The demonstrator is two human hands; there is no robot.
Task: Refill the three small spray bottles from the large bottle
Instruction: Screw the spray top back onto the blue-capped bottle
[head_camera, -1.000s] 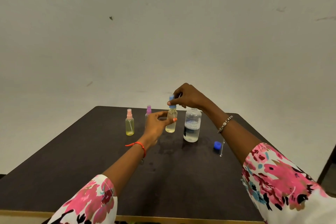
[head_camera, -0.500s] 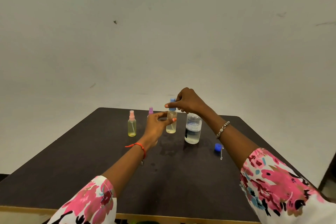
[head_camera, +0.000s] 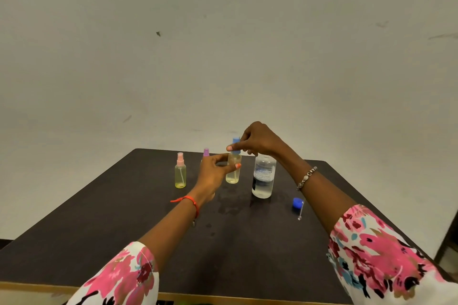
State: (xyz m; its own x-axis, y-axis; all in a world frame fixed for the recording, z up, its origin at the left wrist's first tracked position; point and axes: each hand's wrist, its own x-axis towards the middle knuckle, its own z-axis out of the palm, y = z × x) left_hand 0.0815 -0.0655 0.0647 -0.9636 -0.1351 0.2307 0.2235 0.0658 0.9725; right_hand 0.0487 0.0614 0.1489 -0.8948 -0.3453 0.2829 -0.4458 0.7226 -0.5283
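1. On the dark table (head_camera: pixel 124 218), toward its far half, we find the small spray bottles and the large bottle (head_camera: pixel 264 177) standing upright in a rough row.
2. We hold the body of the blue-capped spray bottle (head_camera: pixel 233 168) with our left hand (head_camera: pixel 214 172), thumb and fingers closed around it. The bottle stands upright and contains pale yellow liquid; we cannot tell whether its base touches the table.
3. We pinch the blue spray cap (head_camera: pixel 236 142) of that same bottle with our right hand (head_camera: pixel 257 140), fingertips closed on the cap from the right and from above.
4. The large bottle stands just right of the held bottle, clear, labelled, uncapped and partly filled with clear liquid.
5. The pink-capped spray bottle (head_camera: pixel 180 172) stands at the left end of the row, apart from our hands, with yellow liquid low in it.
6. The purple-capped spray bottle (head_camera: pixel 206 152) stands behind our left hand; only its cap shows.
7. A blue cap (head_camera: pixel 297 203) lies on the table to the right of the large bottle, well apart from it.
8. Wet patches (head_camera: pixel 228 205) mark the table surface in front of the bottles.
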